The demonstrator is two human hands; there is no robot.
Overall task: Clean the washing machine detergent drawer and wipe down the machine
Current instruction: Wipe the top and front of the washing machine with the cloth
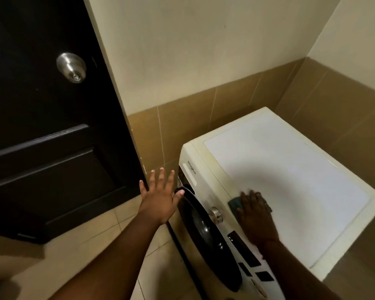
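The washing machine (279,169), a white front-loader, stands in the tiled corner to the right of a dark door (41,126), and the work on it at this moment is the wipe-down of its top. The right hand (256,215) lies flat, fingers straight, pressing a dark teal cloth (234,205) onto the top panel near its front edge, just above the program dial (215,214); a flat palm probably spreads pressure over the cloth so it drags evenly. The left hand (160,195) holds nothing: it is open with fingers spread, hanging in the air beside the machine's front left corner, its thumb near the rim of the round porthole door (206,234), likely for balance.

The detergent drawer (187,176) sits at the upper left of the front face, apparently pushed in; its contents are hidden. The porthole door looks closed, so the drum's inside cannot be seen.
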